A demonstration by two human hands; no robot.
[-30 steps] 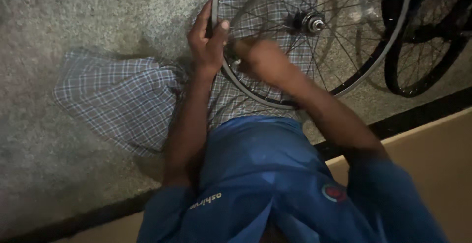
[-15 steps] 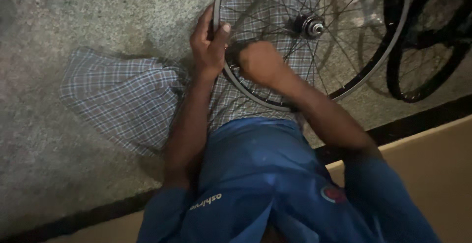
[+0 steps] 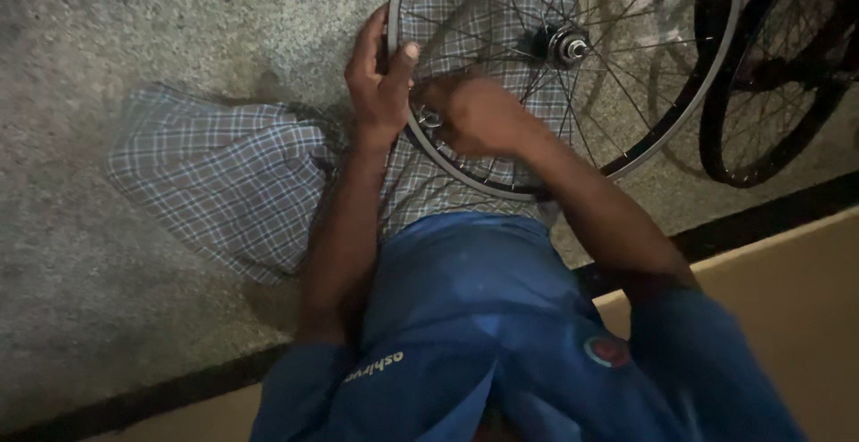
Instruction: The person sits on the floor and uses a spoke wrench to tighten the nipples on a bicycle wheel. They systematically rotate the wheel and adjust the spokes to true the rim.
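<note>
A bare bicycle wheel [image 3: 716,75] with a dark rim and thin spokes stands on my lap, its hub [image 3: 568,46] at the upper middle. My left hand [image 3: 380,75] grips the rim on its left side, thumb over the inner edge. My right hand [image 3: 479,115] is closed inside the rim among the spokes. It pinches a small metal tool [image 3: 428,120] against the rim, just below my left thumb. My forearms and blue shirt [image 3: 483,317] fill the lower middle.
A checked cloth [image 3: 224,182] covers my legs and spreads to the left over the speckled stone floor [image 3: 134,30]. A second wheel with a black tyre [image 3: 716,151] stands at the right. A dark strip and a tan floor band [image 3: 787,263] run along the lower right.
Almost nothing differs. Both hands keep their places on the rim, and the wheel sits a little lower in view.
</note>
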